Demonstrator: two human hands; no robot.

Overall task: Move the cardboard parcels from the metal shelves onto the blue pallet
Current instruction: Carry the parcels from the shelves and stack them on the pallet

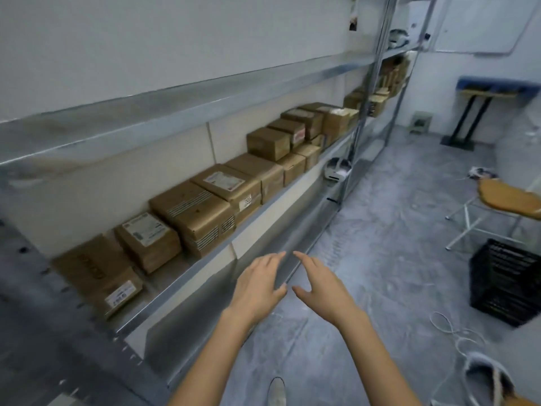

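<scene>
A row of brown cardboard parcels [193,212] with white labels lies along the middle metal shelf [257,209], running from lower left to upper right. More parcels [377,101] sit on the further shelf unit. My left hand [257,285] and my right hand [322,285] are held out side by side in front of the shelf's edge, fingers spread and straight, holding nothing. Both hands are apart from the parcels. A blue pallet [497,86] leans against the far right wall.
A black plastic crate [506,282] stands on the floor at right, beside a stool with a tan seat [512,197]. White cable [456,335] and a slipper [486,376] lie on the grey floor. A white device [336,171] sits by the shelf post.
</scene>
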